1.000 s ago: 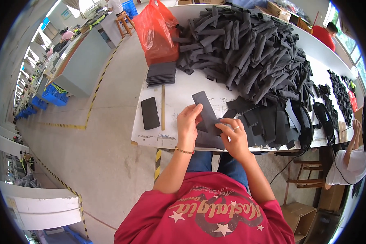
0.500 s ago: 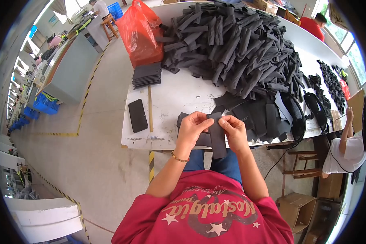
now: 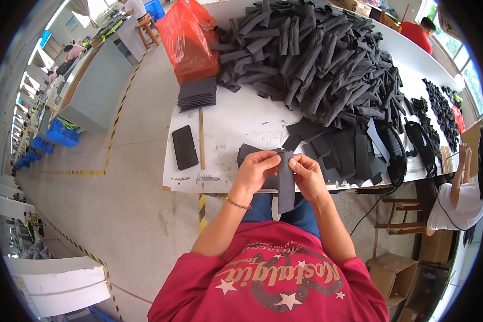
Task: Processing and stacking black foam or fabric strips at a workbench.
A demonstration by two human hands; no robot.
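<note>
Between my two hands hangs a dark grey fabric strip (image 3: 286, 188), pinched at its upper end near the table's front edge. My left hand (image 3: 256, 170) grips the strip's left corner between thumb and fingers. On the other corner, the thumb and fingers of my right hand (image 3: 307, 174) are closed the same way. Part of a small stack of dark fabric pieces (image 3: 247, 151) shows behind my left hand. Flat black fabric pieces (image 3: 341, 153) lie spread just beyond and right of my right hand.
A large heap of dark strips (image 3: 316, 59) covers the back of the white table (image 3: 236, 121). At left are a red plastic bag (image 3: 185, 43), a neat stack of dark pieces (image 3: 197, 95) and a black phone (image 3: 185, 147). A person in white (image 3: 451, 204) sits at right.
The strip now hangs straighter and flatter between my hands, its upper edge level. Both hands stay in nearly the same place, and the view has shifted slightly.
</note>
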